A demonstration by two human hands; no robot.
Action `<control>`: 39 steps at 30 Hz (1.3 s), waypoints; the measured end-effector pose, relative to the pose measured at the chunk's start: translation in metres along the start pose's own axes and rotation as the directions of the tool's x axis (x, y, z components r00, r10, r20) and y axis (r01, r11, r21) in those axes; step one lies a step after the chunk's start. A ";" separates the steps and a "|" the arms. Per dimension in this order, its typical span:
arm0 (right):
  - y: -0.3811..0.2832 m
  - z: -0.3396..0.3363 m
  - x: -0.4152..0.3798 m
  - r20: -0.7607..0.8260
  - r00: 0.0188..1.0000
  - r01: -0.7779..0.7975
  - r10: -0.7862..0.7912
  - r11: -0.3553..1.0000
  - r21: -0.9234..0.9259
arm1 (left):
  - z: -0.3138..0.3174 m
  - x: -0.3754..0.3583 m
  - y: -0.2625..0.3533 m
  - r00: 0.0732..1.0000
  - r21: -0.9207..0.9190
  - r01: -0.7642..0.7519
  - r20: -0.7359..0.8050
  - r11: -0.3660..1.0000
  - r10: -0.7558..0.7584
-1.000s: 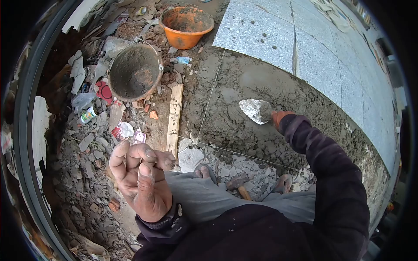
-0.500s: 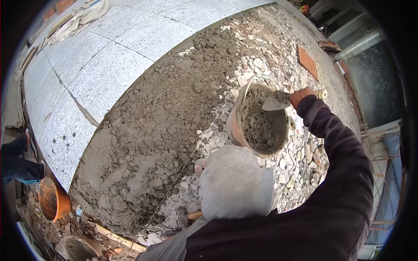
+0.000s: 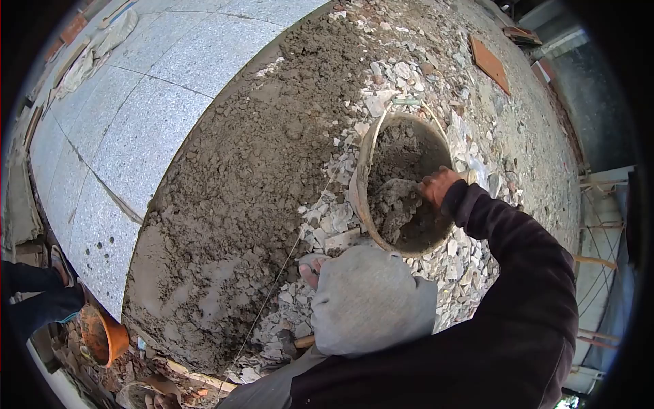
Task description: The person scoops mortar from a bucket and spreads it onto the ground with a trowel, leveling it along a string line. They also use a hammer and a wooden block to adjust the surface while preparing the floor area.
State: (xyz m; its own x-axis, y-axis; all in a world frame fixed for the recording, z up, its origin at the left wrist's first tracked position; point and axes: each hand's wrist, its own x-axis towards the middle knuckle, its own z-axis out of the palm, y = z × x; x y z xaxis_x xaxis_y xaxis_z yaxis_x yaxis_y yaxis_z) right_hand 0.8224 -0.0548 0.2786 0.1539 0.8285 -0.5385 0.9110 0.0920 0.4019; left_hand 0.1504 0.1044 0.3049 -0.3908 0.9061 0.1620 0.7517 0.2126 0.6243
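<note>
My right hand point(image 3: 439, 187), in a dark sleeve, is closed round the handle of a trowel point(image 3: 394, 193), low over the near right rim of a bucket point(image 3: 362, 198). The trowel's blade is down in the wet grey mortar point(image 3: 398, 146) inside and partly covered by it. The bucket stands on broken rubble, its wire handle point(image 3: 441, 121) raised at the far side. My left hand is not in view. My bent knee point(image 3: 375, 300) in grey trousers is just below the bucket.
Spread mortar point(image 3: 259, 157) lies left of the bucket, crossed by a taut string point(image 3: 276, 283). Speckled tiles point(image 3: 146, 129) lie beyond it. A person's legs point(image 3: 41, 293) and an orange bucket point(image 3: 109, 335) are at left. A wooden-handled tool point(image 3: 304, 341) lies beside my knee; a reddish tile point(image 3: 489, 65) rests on rubble.
My right hand has moved down and left into the bucket. The trowel blade, earlier above the mortar, is now sunk in it. The view has shifted slightly.
</note>
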 end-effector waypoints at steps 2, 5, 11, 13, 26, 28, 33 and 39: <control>-0.026 0.005 -0.015 0.173 0.979 -0.130 0.108 0.984 0.121 | 0.005 0.004 0.014 0.990 -0.103 0.140 0.014 0.985 -0.139; -0.048 -0.019 -0.025 0.345 0.918 -0.307 0.198 0.904 0.297 | 0.010 0.029 -0.082 0.981 -0.902 0.180 0.194 0.393 -0.004; -0.056 -0.025 -0.046 0.356 0.922 -0.332 0.150 0.780 0.530 | 0.016 0.018 -0.030 0.983 -0.371 0.101 0.180 0.923 -0.035; -0.055 -0.030 -0.056 0.305 0.942 -0.307 0.138 0.720 0.622 | 0.021 0.028 -0.063 0.974 -0.430 0.070 0.223 0.900 0.031; -0.026 -0.019 -0.087 0.352 0.874 -0.407 0.335 0.108 0.907 | 0.005 0.004 -0.008 0.971 -0.385 0.052 0.236 0.922 0.044; -0.024 -0.056 -0.080 0.217 0.936 -0.291 0.278 0.260 0.921 | -0.008 -0.002 0.010 0.981 -0.408 0.039 0.189 0.912 0.043; 0.013 -0.077 -0.041 0.003 0.994 -0.070 0.113 0.601 0.796 | -0.050 -0.018 -0.004 0.978 -0.774 -0.050 -0.167 0.631 -0.127; -0.141 -0.223 0.047 -0.362 0.932 0.325 0.004 0.433 0.841 | -0.075 -0.041 -0.018 0.907 -0.894 -0.162 -0.302 0.417 -0.294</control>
State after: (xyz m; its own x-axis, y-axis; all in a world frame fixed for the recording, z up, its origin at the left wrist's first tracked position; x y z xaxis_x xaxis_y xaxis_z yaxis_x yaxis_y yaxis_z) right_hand 0.6162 0.0940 0.3617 0.0086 0.9726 -0.2322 0.7659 -0.1557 -0.6238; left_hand 0.1130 0.0360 0.3443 -0.7357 0.6489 0.1941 -0.0979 -0.3854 0.9175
